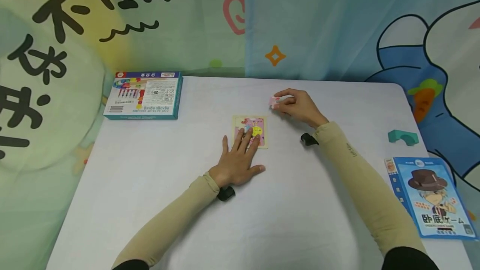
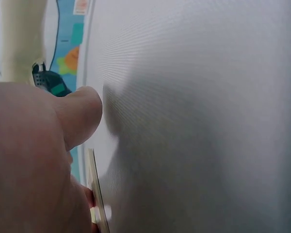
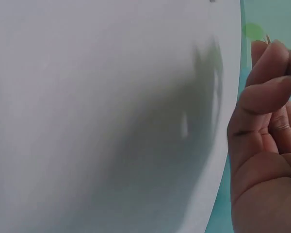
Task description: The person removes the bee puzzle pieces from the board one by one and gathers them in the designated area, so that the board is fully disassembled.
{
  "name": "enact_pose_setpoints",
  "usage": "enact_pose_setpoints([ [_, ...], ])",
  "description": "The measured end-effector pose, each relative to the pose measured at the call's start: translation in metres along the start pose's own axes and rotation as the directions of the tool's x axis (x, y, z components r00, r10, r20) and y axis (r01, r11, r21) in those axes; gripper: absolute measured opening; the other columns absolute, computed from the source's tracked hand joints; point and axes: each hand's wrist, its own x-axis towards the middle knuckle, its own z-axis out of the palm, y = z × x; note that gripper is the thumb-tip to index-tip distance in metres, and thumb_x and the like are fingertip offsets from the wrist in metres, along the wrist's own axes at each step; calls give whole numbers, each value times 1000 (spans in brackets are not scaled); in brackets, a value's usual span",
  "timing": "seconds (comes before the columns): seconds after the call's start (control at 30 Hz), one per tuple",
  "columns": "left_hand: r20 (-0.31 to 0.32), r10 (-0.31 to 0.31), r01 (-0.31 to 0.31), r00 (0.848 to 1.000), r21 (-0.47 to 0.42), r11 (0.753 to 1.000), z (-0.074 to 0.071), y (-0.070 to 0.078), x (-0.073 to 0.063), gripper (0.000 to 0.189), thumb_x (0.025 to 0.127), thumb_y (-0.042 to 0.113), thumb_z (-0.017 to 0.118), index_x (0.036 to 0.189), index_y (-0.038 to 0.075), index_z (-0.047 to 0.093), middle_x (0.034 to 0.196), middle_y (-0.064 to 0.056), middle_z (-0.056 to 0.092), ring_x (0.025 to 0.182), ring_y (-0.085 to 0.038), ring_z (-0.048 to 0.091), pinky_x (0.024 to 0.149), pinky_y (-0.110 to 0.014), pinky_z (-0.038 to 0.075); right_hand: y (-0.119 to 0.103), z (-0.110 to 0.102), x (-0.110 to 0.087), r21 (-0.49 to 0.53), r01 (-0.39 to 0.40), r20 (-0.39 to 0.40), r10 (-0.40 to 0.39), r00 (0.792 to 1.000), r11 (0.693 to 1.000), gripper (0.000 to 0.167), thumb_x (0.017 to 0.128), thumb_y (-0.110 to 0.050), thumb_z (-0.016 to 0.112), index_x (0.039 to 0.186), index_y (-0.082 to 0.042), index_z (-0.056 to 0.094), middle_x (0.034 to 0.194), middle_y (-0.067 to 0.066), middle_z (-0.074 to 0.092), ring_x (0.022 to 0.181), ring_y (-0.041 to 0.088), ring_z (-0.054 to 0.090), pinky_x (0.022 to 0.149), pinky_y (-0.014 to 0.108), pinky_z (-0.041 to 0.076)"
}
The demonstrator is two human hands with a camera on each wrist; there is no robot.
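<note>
A small square puzzle board [image 1: 266, 136] with a cream border and a pink and yellow picture lies near the middle of the table. My left hand [image 1: 237, 166] rests over its lower part with spread, straight fingers, hiding some of the picture. In the left wrist view, the board's thin edge [image 2: 98, 194] shows beside the fingers. Beyond the board, to the right, my right hand [image 1: 300, 105] pinches a small pink puzzle piece [image 1: 274, 101] between thumb and fingers. In the right wrist view the curled fingers [image 3: 266, 97] hide most of that piece.
On the white table [image 1: 180, 161], a flat game box [image 1: 144, 97] lies at the back left. A green arch block [image 1: 403, 137] and a blue booklet [image 1: 431, 203] with a cartoon figure lie along the right edge. A printed curtain [image 1: 318, 24] hangs behind.
</note>
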Motion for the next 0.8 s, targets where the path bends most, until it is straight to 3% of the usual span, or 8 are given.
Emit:
enact_pose_setpoints([
  [0.3, 6, -2, 2, 1000, 1, 1000, 1, 0, 1, 89, 107, 64, 44, 173, 19, 5, 179, -7, -15, 166, -32, -16, 125, -74, -4, 17, -11, -2, -70, -6, -9, 5, 1000, 998, 38, 106, -21, 68, 144, -21, 66, 113, 17, 78, 84, 20, 70, 79, 25, 51],
  [0.47, 22, -3, 3, 1000, -12, 1000, 1, 1, 1, 89, 107, 63, 45, 173, 18, 5, 179, -7, -15, 166, -33, -16, 125, -74, -5, 22, -12, -6, -78, -31, 1, 31, 1000, 996, 38, 107, -20, 65, 145, -18, 62, 109, 16, 77, 85, 21, 71, 90, 33, 49],
  [0.6, 20, -4, 4, 1000, -8, 1000, 1, 1, 1, 89, 107, 63, 45, 173, 18, 6, 179, -8, -14, 166, -33, -16, 125, -74, -4, 22, -12, -9, -75, -33, -2, 33, 999, 997, 35, 107, -18, 65, 142, -15, 61, 107, 16, 78, 86, 23, 72, 91, 37, 50],
  [0.8, 21, -11, 10, 1000, 11, 1000, 1, 1, 2, 90, 107, 64, 45, 173, 18, 5, 179, -8, -14, 166, -33, -16, 125, -74, -4, 21, -10, -9, -115, -43, -26, 40, 999, 992, 34, 105, -20, 68, 138, -11, 64, 105, 16, 79, 82, 18, 73, 85, 33, 52],
])
